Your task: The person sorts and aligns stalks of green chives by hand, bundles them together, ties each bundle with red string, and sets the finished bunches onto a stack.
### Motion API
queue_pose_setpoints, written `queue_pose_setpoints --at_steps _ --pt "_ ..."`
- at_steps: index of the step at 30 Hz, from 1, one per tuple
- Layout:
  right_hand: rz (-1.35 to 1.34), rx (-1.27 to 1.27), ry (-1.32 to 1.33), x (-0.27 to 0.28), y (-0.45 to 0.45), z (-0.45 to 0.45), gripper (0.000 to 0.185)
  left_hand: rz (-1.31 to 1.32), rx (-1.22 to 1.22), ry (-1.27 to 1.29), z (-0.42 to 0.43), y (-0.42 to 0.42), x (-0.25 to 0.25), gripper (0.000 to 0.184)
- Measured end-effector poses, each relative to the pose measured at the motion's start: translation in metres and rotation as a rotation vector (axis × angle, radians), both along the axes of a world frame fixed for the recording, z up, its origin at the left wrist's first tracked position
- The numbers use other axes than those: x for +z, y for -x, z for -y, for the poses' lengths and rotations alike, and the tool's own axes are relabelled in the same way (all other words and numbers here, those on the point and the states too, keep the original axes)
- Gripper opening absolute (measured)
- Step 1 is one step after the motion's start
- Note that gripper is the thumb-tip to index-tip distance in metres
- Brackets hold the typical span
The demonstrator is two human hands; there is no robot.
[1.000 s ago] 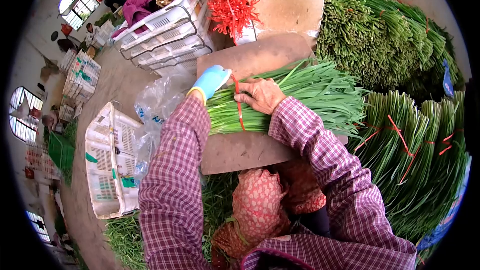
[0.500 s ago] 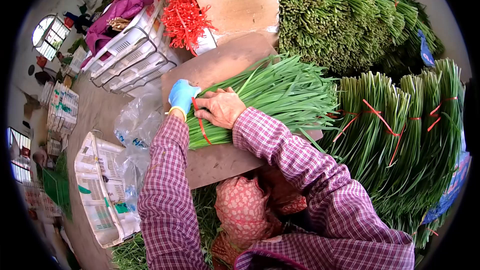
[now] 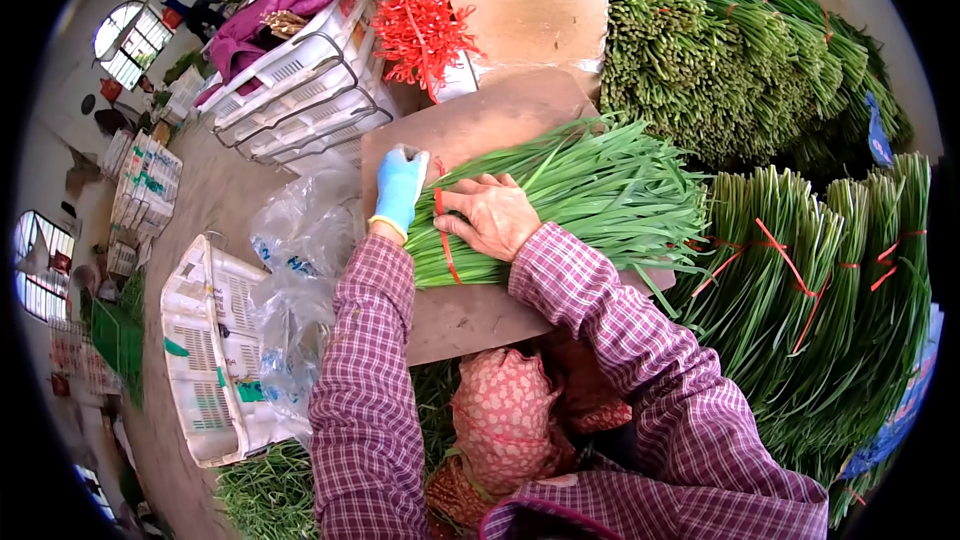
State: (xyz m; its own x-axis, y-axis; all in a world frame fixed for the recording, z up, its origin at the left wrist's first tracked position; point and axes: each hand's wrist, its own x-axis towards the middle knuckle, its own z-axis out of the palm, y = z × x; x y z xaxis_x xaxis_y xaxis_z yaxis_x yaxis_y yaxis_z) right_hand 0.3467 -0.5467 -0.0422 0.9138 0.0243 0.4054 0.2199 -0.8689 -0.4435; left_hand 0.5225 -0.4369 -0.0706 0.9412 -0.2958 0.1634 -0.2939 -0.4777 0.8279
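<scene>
A bundle of green garlic chives (image 3: 600,190) lies across a brown board (image 3: 470,325), its leaves spreading to the right. A red tie (image 3: 446,245) runs around its left part. My right hand (image 3: 490,215), bare, is pressed over the bundle, with thumb and fingers curled on it beside the tie. My left hand (image 3: 402,185), in a light blue glove, is closed just left of the tie, at the bundle's left end. What its fingers hold is hidden.
Red ties (image 3: 422,30) hang in a clump behind the board. Tied chive bundles (image 3: 770,240) stand at right, with stacked stems (image 3: 710,70) behind. At left are white crates (image 3: 300,90), a tilted white crate (image 3: 212,350) and clear plastic bags (image 3: 305,230).
The scene has shifted right in view as my head turned. My left hand has tilted more upright beside the tie. My right hand stays on the bundle.
</scene>
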Motion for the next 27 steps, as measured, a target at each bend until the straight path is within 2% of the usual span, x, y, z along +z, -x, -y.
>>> queue_pose_setpoints --at_steps 1,2,5,8,10,14,16,18,22,25,27 --pt "0.016 -0.006 0.005 -0.001 0.0 0.0 0.029 0.083 0.051 -0.143 -0.002 0.001 0.004 0.024" --pt "0.03 -0.014 0.01 -0.001 0.0 0.0 0.029 0.083 0.056 -0.141 -0.001 0.002 0.008 0.024" --pt "0.01 -0.002 0.01 0.0 0.0 0.0 0.028 0.076 0.042 -0.753 0.013 0.015 0.028 0.043" --pt "-0.014 0.009 0.004 0.001 -0.001 0.002 0.031 0.077 -0.002 -0.925 0.031 0.03 0.049 0.046" --pt "-0.02 -0.024 0.02 0.001 -0.001 0.001 0.03 0.115 -0.023 -0.912 0.031 0.029 0.046 0.048" --pt "0.014 -0.008 0.019 -0.001 -0.001 0.002 0.026 0.071 0.018 -0.766 0.026 0.022 0.035 0.037" --pt "-0.002 0.005 0.017 0.004 0.0 0.001 0.025 0.053 0.027 -0.735 0.025 0.024 0.037 0.039" --pt "0.016 0.004 0.013 0.004 0.002 0.001 0.025 -0.049 0.003 -0.709 0.024 0.022 0.037 0.05" --pt "0.031 0.009 0.018 0.003 0.002 0.001 0.025 -0.064 0.014 -0.664 0.02 0.016 0.029 0.048" --pt "0.054 0.004 0.03 0.004 0.002 0.0 0.024 -0.072 -0.008 -0.5 0.016 0.013 0.018 0.048" --pt "0.074 0.008 0.023 0.003 0.004 0.0 0.023 -0.079 -0.127 -0.318 0.012 -0.007 -0.012 0.034"
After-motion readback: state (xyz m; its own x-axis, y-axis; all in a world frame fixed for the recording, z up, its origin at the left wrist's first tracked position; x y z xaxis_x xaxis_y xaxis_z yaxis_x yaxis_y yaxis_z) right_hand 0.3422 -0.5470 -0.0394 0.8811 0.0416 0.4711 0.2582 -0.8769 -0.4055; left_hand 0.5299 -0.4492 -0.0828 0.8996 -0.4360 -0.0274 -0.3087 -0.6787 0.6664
